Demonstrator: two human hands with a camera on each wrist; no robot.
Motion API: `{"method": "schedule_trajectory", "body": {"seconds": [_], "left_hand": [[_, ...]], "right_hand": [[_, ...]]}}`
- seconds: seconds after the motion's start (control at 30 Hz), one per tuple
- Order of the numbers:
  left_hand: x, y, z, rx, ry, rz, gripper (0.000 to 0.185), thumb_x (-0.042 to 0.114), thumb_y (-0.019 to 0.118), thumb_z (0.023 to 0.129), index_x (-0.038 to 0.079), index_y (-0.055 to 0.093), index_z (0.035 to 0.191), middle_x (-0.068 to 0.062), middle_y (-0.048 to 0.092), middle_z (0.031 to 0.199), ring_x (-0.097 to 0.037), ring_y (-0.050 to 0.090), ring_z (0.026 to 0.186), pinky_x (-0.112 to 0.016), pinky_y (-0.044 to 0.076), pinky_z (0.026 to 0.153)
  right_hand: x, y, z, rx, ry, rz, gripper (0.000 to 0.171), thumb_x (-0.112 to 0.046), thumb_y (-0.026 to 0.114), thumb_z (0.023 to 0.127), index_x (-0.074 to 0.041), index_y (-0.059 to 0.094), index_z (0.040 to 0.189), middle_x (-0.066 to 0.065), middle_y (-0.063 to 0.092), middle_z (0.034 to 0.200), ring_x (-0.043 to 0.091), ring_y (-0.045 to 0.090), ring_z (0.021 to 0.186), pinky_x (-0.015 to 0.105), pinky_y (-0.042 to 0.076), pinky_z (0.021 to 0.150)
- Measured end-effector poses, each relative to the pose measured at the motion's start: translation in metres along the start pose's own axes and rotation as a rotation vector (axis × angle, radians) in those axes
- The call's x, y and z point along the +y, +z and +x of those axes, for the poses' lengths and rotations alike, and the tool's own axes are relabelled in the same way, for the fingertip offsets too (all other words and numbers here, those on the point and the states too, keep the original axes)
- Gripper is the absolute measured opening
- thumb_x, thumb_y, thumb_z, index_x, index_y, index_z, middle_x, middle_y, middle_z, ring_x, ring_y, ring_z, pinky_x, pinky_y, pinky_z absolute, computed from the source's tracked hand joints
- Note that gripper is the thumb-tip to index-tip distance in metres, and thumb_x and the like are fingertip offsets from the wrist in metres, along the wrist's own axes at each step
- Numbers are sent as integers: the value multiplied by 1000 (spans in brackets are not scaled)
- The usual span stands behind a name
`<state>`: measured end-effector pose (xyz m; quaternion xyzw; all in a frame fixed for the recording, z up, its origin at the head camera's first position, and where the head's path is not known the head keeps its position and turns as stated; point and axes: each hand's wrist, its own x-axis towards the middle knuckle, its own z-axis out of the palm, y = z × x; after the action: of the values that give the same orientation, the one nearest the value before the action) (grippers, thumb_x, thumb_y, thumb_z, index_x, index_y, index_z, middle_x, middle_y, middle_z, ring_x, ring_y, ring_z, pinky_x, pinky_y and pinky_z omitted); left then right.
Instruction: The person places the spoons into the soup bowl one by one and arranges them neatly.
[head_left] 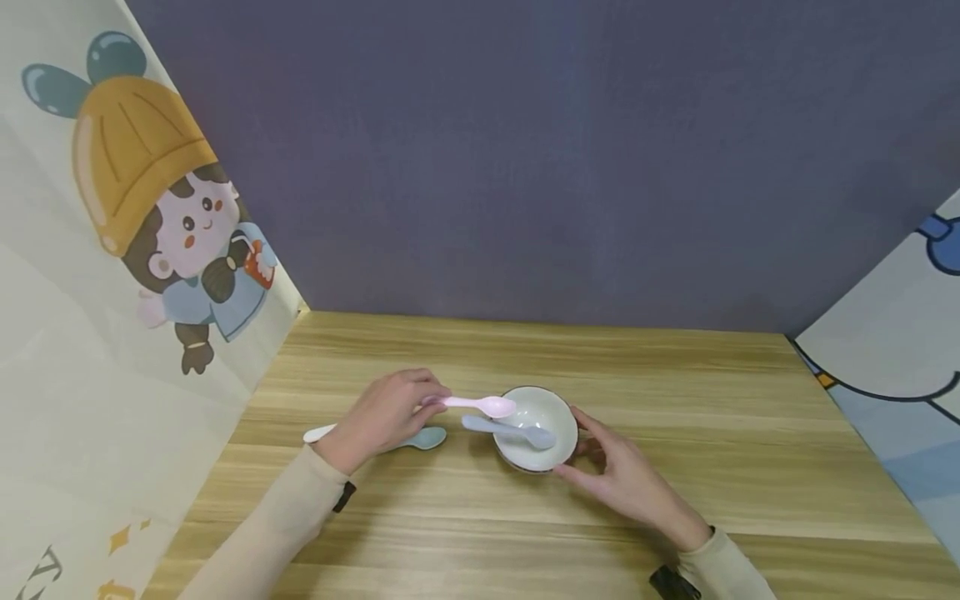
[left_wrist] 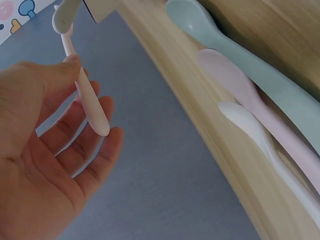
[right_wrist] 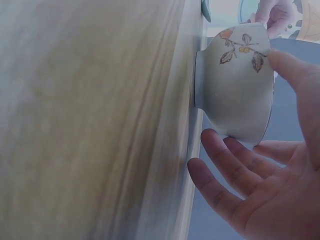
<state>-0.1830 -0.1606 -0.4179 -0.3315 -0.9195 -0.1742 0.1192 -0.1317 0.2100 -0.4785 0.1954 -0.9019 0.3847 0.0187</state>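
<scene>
While the left hand pinches a pink spoon by its handle between thumb and fingers, the spoon's head hangs over the near rim of the white bowl, just beyond that grip. A pale blue spoon already lies in the bowl, its handle resting across the rim toward the left hand. The right hand steadies the bowl, thumb on the leaf-painted wall and fingers loosely spread beside its foot. Judging by this, the pink spoon is being put into the bowl; lowering and releasing it seems due. Three more spoons, teal, pink and white, lie on the bench under the left hand.
</scene>
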Motion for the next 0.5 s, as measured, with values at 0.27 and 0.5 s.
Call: {"method": "schedule_trajectory", "body": {"seconds": [0.27, 0.5], "left_hand": [[10, 4, 4, -35, 9, -9, 17, 22, 79, 98, 15, 83, 112, 4, 78, 104, -12, 73, 90, -31, 62, 79], [14, 5, 7, -43, 7, -22, 16, 21, 79, 98, 14, 83, 112, 4, 78, 104, -12, 73, 89, -31, 61, 78]], "right_hand": [[1, 0, 0, 2, 2, 5, 94, -42, 89, 87, 0, 46, 159, 4, 76, 125, 21, 78, 99, 31, 61, 82], [1, -1, 0, 3, 6, -2, 93, -42, 89, 87, -2, 46, 159, 2, 77, 123, 20, 78, 100, 31, 61, 83]]}}
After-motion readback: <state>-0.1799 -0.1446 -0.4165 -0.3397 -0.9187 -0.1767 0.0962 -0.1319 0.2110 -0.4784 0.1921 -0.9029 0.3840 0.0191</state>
